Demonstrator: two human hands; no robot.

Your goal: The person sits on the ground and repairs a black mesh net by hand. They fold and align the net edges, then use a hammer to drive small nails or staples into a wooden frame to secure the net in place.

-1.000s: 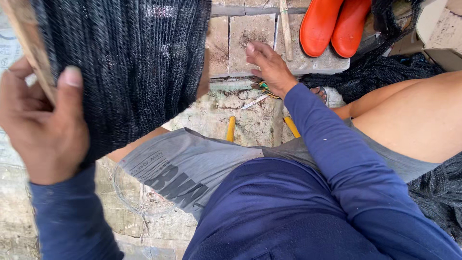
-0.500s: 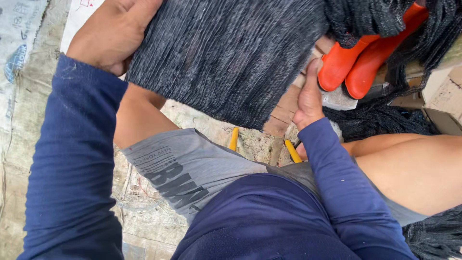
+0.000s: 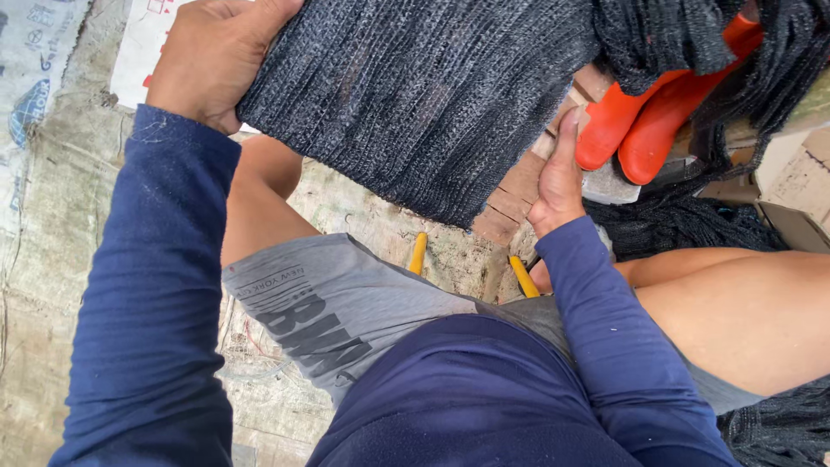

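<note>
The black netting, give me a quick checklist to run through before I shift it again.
1. Left hand grips the black netting at its left edge: ok.
2. Right hand has a firm hold on the netting: cannot tell; it lies flat at the lower right edge, fingers hidden.
3. Netting hangs free of the orange boots: not ok; netting drapes over them.
4. Yellow-handled tool clear of the netting: ok; it lies on the ground between the knees.
5. Loose netting pile at the right apart from the held piece: cannot tell.
</note>
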